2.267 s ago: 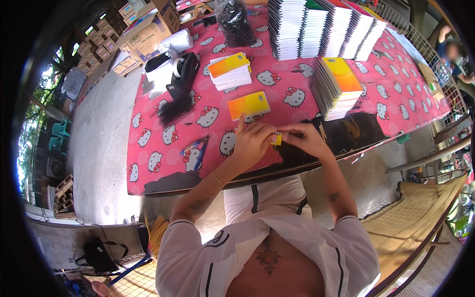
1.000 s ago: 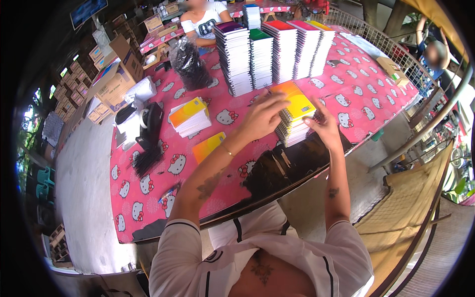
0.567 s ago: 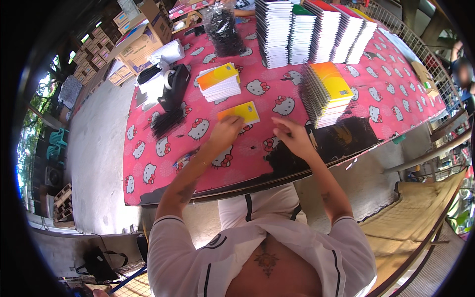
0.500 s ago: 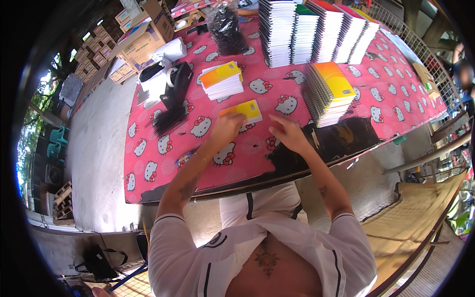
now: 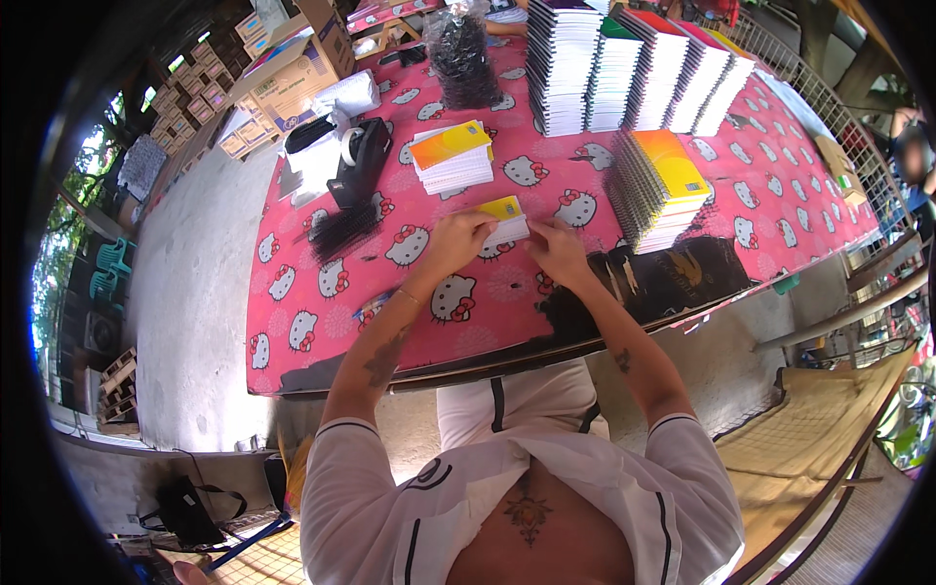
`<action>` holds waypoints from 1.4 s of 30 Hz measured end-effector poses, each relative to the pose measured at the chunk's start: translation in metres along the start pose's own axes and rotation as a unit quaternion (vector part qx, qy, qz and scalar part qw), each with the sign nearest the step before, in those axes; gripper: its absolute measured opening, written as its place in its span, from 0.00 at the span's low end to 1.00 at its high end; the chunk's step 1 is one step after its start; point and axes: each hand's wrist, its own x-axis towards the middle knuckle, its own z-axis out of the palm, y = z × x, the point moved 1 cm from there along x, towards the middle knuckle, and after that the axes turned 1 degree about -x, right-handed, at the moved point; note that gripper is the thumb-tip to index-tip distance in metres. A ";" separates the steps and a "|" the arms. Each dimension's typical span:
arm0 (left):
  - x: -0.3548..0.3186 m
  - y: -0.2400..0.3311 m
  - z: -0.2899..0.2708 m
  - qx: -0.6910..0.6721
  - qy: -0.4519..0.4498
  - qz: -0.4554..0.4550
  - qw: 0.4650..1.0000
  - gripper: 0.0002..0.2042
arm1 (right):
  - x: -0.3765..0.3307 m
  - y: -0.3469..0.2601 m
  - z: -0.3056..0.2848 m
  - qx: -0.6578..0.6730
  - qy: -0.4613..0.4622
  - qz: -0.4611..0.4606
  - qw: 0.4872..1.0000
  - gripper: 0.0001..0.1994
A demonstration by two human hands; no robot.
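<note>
Low over the pink table, both hands are on a small yellow-covered notebook (image 5: 506, 207), its white pages showing below the cover. My left hand (image 5: 460, 241) pinches its left side. The fingers of my right hand (image 5: 560, 250) are closed at its right edge. Just beyond lies a loose pile of similar notebooks (image 5: 453, 164) with an orange and yellow one on top. Right of my right hand stands a stack of wire-bound notebooks (image 5: 668, 185) with orange and yellow covers.
Tall stacks of spiral notebooks (image 5: 564, 73) stand at the back. A clear bag of black coils (image 5: 458, 63), a black tape dispenser (image 5: 363, 161) and thin black coils (image 5: 346, 232) sit left. A pen (image 5: 373, 306) lies by my left forearm. Cardboard boxes (image 5: 297, 83) stand beyond.
My right hand has moved in and closed on the notebook's right edge. The cover now shows less, with more white page below it. The view has shifted slightly.
</note>
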 end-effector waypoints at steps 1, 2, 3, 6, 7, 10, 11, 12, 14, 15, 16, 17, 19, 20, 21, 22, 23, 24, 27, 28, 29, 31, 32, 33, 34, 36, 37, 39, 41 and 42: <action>-0.002 -0.001 0.000 0.010 0.017 0.005 1.000 0.06 | -0.001 -0.004 0.000 -0.006 0.001 0.004 1.000 0.23; -0.003 -0.002 0.001 0.019 0.035 0.009 0.999 0.06 | -0.001 -0.008 0.000 -0.013 -0.003 0.008 1.000 0.22; -0.002 -0.001 0.002 0.028 0.051 0.017 0.998 0.06 | -0.001 -0.009 -0.001 -0.022 -0.005 0.013 1.000 0.22; -0.001 0.001 0.003 0.038 0.066 0.000 0.997 0.06 | 0.000 -0.011 -0.002 -0.017 -0.001 0.018 1.000 0.21; 0.000 0.002 0.004 0.031 0.062 -0.006 0.998 0.06 | 0.001 -0.010 -0.002 -0.010 0.002 0.017 1.000 0.21; -0.004 0.001 0.003 0.022 0.054 -0.021 0.998 0.06 | 0.003 -0.015 -0.003 0.007 0.007 0.009 1.000 0.20; -0.005 -0.001 0.002 0.024 0.054 -0.021 0.998 0.06 | 0.006 -0.017 -0.001 -0.004 0.006 -0.010 1.000 0.20; -0.004 0.000 0.002 0.024 0.052 -0.016 0.998 0.06 | 0.009 -0.014 -0.001 -0.017 0.010 -0.026 0.999 0.21; -0.005 0.005 0.007 0.029 0.061 0.008 0.998 0.07 | 0.016 -0.007 0.000 0.084 0.009 -0.010 0.996 0.23; -0.008 0.007 0.008 0.033 0.067 0.016 0.997 0.08 | 0.018 -0.011 0.002 0.199 0.000 0.022 0.980 0.24; -0.010 0.008 0.007 0.056 0.064 0.027 0.996 0.09 | 0.020 -0.015 0.003 0.311 -0.009 0.054 0.949 0.24; -0.011 0.010 0.007 0.079 0.061 0.037 0.994 0.10 | 0.019 -0.018 0.002 0.352 -0.007 0.048 0.935 0.25; -0.009 0.023 -0.005 0.107 0.060 0.041 0.992 0.10 | 0.017 -0.033 -0.008 0.431 -0.007 0.035 0.902 0.26; -0.008 0.037 -0.017 0.112 0.059 0.037 0.991 0.10 | 0.013 -0.040 -0.020 0.345 0.035 -0.025 0.938 0.26; -0.010 0.052 -0.034 0.123 0.060 0.030 0.990 0.10 | 0.006 -0.059 -0.037 0.258 0.075 -0.089 0.959 0.27; -0.016 0.065 -0.036 0.129 0.035 0.055 0.990 0.11 | -0.006 -0.066 -0.048 0.164 0.115 -0.147 0.969 0.27; -0.025 0.077 -0.036 0.136 0.009 0.078 0.988 0.12 | -0.017 -0.059 -0.042 0.233 0.051 -0.115 0.964 0.26; -0.034 0.089 -0.033 0.140 -0.016 0.104 0.985 0.13 | -0.031 -0.050 -0.037 0.298 -0.011 -0.080 0.951 0.26; -0.062 0.101 -0.028 0.161 0.158 0.098 0.969 0.17 | -0.057 -0.038 -0.030 0.442 -0.079 0.055 0.892 0.22; -0.071 0.095 -0.019 0.068 0.165 0.050 0.983 0.18 | -0.061 -0.040 -0.026 0.482 -0.082 0.103 0.866 0.20; -0.080 0.083 -0.003 -0.025 0.171 0.001 0.985 0.20 | -0.060 -0.045 -0.022 0.457 -0.067 0.064 0.885 0.20; -0.086 0.086 0.011 -0.123 0.172 -0.068 0.975 0.22 | -0.058 -0.047 -0.017 0.396 -0.025 -0.007 0.918 0.18; -0.092 0.087 0.015 -0.122 0.172 -0.092 0.973 0.22 | -0.058 -0.047 -0.018 0.396 -0.018 -0.016 0.918 0.18; -0.097 0.091 0.015 -0.119 0.174 -0.118 0.970 0.22 | -0.059 -0.048 -0.017 0.398 -0.014 -0.026 0.917 0.19; -0.101 0.088 0.019 -0.101 0.168 -0.117 0.974 0.22 | -0.060 -0.048 -0.017 0.399 -0.010 -0.036 0.916 0.19; -0.102 0.082 0.024 -0.066 0.157 -0.110 0.979 0.23 | -0.063 -0.051 -0.020 0.433 -0.034 0.000 0.901 0.17; -0.102 0.081 0.023 -0.072 0.147 -0.101 0.981 0.23 | -0.062 -0.052 -0.023 0.449 -0.045 0.017 0.892 0.17; -0.104 0.085 0.023 -0.090 0.122 -0.086 0.985 0.22 | -0.063 -0.046 -0.029 0.421 -0.097 0.053 0.900 0.15; -0.083 0.073 -0.015 -0.136 0.103 0.007 0.985 0.23 | -0.065 -0.032 -0.037 0.405 -0.097 0.062 0.907 0.13; -0.083 0.033 -0.040 -0.183 0.034 -0.129 0.974 0.25 | -0.065 -0.029 -0.038 0.407 -0.077 0.047 0.909 0.12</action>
